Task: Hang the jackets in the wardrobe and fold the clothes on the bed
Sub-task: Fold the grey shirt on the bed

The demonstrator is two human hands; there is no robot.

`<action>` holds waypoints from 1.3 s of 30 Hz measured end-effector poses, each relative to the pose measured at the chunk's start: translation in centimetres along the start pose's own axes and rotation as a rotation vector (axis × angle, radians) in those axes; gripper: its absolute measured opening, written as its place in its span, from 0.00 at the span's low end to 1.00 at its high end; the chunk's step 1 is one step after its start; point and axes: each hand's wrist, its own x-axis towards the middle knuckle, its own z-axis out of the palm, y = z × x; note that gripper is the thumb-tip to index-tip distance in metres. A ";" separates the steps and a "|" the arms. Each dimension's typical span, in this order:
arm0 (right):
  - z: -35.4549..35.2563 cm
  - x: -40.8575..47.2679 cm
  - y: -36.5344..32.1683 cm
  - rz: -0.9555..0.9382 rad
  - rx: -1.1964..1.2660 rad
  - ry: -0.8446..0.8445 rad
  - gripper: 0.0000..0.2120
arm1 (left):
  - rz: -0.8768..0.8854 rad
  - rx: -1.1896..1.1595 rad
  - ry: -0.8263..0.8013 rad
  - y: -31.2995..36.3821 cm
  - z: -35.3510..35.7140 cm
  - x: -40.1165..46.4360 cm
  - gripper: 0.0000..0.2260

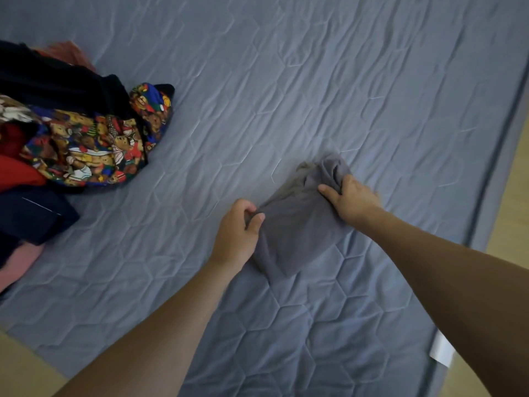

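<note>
Grey garment (297, 224) apparently between both grips.

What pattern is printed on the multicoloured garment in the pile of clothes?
Teddy bears, on the printed garment; the head view shows it.

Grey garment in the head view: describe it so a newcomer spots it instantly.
On the blue quilted bed, away from the clothes pile at the left edge, lies the grey garment. The left hand and right hand both grip it; it alone is plain grey.
</note>
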 end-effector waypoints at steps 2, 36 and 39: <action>-1.0 0.5 0.2 -0.016 0.028 0.154 0.28 | 0.075 0.031 0.039 0.2 -0.4 0.0 0.05; -19.8 -20.1 -22.7 0.069 1.583 -0.215 0.13 | -0.454 -0.668 -0.449 16.2 -27.5 -0.7 0.23; -25.6 -25.9 -30.0 0.026 1.529 -0.231 0.11 | -0.431 -0.664 -0.364 18.7 -35.8 -3.9 0.32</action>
